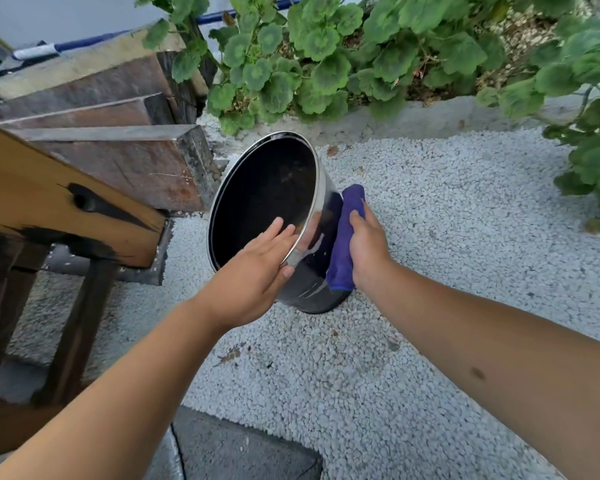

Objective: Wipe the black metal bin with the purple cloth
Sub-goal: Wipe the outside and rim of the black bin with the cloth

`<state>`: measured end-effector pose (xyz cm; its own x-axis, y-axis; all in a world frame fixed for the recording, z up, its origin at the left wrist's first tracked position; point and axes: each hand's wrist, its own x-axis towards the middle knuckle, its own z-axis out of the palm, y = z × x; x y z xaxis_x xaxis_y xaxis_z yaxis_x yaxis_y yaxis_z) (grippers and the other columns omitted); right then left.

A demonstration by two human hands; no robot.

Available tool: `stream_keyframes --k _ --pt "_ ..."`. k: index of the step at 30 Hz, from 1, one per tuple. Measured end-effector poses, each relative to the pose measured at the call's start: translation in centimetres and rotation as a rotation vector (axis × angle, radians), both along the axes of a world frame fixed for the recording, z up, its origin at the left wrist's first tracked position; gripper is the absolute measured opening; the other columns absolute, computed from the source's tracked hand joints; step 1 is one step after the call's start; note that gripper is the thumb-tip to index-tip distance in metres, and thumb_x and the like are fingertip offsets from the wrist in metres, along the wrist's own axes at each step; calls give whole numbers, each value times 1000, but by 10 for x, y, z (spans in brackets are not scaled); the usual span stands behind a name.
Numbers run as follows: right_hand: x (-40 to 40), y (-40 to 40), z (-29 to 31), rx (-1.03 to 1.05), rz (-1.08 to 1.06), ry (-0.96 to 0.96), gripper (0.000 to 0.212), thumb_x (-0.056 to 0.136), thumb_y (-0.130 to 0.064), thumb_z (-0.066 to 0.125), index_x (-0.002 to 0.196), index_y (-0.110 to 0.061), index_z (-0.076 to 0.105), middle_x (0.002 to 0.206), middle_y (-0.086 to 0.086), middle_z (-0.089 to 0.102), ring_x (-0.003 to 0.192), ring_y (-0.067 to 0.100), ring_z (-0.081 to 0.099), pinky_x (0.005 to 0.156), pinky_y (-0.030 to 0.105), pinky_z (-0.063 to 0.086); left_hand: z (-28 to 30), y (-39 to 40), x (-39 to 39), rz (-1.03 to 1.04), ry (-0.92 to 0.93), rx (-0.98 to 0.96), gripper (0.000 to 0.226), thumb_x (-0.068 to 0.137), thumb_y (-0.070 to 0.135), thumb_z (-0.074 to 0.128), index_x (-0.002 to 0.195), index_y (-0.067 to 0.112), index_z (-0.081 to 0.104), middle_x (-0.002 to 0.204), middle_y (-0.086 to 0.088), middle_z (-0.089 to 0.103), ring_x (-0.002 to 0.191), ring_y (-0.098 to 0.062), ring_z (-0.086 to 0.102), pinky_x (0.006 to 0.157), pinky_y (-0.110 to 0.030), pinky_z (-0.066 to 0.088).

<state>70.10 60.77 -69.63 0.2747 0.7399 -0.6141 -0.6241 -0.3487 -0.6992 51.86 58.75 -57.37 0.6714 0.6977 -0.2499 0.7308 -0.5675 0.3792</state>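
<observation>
The black metal bin (305,285) stands tilted on white gravel, its open mouth turned toward me and to the left, with a shiny silver rim. My left hand (253,271) grips the near rim, fingers reaching inside the mouth and thumb on the outer wall. My right hand (368,251) presses the folded purple cloth (343,244) flat against the bin's right outer wall. Wet streaks show on the wall beside the cloth. The bin's far side is hidden.
A wooden bench (66,209) and stacked dark timber beams (118,157) stand left of the bin. Green leafy plants (326,57) grow behind a low concrete kerb (430,116) at the back and right. A grey paving slab (243,448) lies near my feet.
</observation>
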Motion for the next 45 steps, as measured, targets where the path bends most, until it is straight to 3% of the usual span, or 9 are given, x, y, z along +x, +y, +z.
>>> stream_keyframes --k 4,9,14,17,20,22,24,30,45 --pt "4 1 10 25 13 -15 40 99 -30 46 138 -31 52 132 1 62 117 24 60 104 47 45 6 -4 9 96 11 -34 31 102 26 40 128 13 50 111 -9 68 104 -30 62 85 -40 48" --pt "23 2 34 57 10 26 25 101 -27 46 121 -29 61 117 7 69 106 28 66 98 48 51 15 -8 33 185 -71 -18 17 101 24 44 95 11 53 66 -2 53 62 -25 51 57 -36 39" --pt "50 -5 60 170 -46 99 28 102 -25 44 124 -22 62 94 6 71 73 20 67 70 33 55 7 -2 91 449 -80 -32 25 96 24 50 72 17 46 74 -5 55 69 -26 50 56 -34 31" --pt "53 -8 71 286 -42 75 34 103 -21 41 133 -19 56 117 8 69 92 23 67 85 38 53 5 5 114 531 -113 -112 27 93 26 57 70 15 46 73 -3 55 68 -21 49 54 -31 32" --pt "47 -12 81 362 35 -87 42 102 -21 41 143 -25 45 141 3 56 124 21 55 108 43 41 7 2 103 393 -207 -277 38 85 34 64 117 15 55 117 -3 64 107 -23 59 86 -31 46" --pt "41 -15 83 388 139 -237 50 98 -31 41 148 -32 35 150 -10 41 133 8 43 113 34 34 9 -2 86 223 -145 -243 89 82 51 59 152 16 18 160 2 21 147 -19 22 116 -28 24" --pt "33 -20 82 406 273 -357 57 93 -42 39 149 -36 31 148 -20 33 133 -4 35 111 22 26 6 -6 73 18 -28 6 103 83 63 48 154 15 -8 163 -1 -7 150 -18 -8 121 -32 6" --pt "26 -24 51 301 393 -600 49 103 -36 33 151 -29 28 163 -5 13 149 8 3 119 30 3 -5 -10 68 -39 20 86 103 84 68 41 151 11 -14 162 -8 -12 149 -18 -16 122 -34 1" --pt "40 -35 -47 55 532 -906 46 104 -17 38 149 -9 35 155 14 36 141 29 34 112 31 25 -14 -7 63 -17 -18 82 85 95 55 37 153 14 -11 163 0 -10 149 -10 -12 120 -28 2"
